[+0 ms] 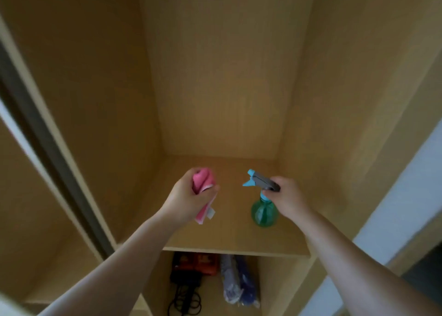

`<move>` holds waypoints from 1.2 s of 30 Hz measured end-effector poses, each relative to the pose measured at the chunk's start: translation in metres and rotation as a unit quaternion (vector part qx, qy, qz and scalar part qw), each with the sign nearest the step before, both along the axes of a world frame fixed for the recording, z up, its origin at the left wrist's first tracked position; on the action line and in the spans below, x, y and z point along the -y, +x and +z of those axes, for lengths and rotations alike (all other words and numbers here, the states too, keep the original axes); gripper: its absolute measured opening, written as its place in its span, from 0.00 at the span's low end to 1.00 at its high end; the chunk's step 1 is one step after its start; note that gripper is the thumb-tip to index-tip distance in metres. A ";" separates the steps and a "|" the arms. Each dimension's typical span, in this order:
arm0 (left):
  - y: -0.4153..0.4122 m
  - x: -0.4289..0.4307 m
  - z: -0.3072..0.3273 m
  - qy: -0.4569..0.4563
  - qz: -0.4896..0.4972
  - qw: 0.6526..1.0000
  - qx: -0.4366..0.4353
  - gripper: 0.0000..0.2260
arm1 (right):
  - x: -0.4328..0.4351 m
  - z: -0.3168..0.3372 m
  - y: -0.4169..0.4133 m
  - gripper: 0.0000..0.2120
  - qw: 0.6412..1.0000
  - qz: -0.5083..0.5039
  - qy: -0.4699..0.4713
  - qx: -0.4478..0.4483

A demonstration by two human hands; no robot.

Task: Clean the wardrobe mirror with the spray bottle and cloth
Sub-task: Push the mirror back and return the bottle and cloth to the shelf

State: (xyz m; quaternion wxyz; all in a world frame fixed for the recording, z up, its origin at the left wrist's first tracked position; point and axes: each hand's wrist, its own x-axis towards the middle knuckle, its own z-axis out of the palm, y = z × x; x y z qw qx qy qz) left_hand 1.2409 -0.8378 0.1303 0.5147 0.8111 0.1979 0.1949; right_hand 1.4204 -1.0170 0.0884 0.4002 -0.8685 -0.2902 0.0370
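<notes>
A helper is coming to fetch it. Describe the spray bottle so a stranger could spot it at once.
Look into the open wooden wardrobe, at the shelf above the lower compartment. The spray bottle is over that shelf in the right hand. It has a round green see-through body and a grey and blue trigger head, unlike the pink cloth in the left hand.

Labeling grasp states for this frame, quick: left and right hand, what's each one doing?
Left hand: closed around the pink cloth.
Right hand: closed on the spray bottle at its trigger head, over the shelf.
</notes>
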 end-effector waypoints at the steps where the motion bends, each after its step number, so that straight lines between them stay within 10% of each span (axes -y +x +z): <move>1: -0.010 -0.001 0.002 0.004 0.010 1.000 0.003 0.16 | -0.004 0.007 -0.007 0.05 0.999 0.027 0.018 0.004; 18: -0.286 -0.056 -0.009 -0.025 0.202 0.976 0.075 0.16 | -0.123 0.049 -0.281 0.09 0.889 0.412 0.139 -0.145; 36: -0.504 -0.196 -0.041 -0.047 0.188 0.978 0.075 0.12 | -0.272 -0.008 -0.506 0.10 0.869 0.319 0.202 -0.321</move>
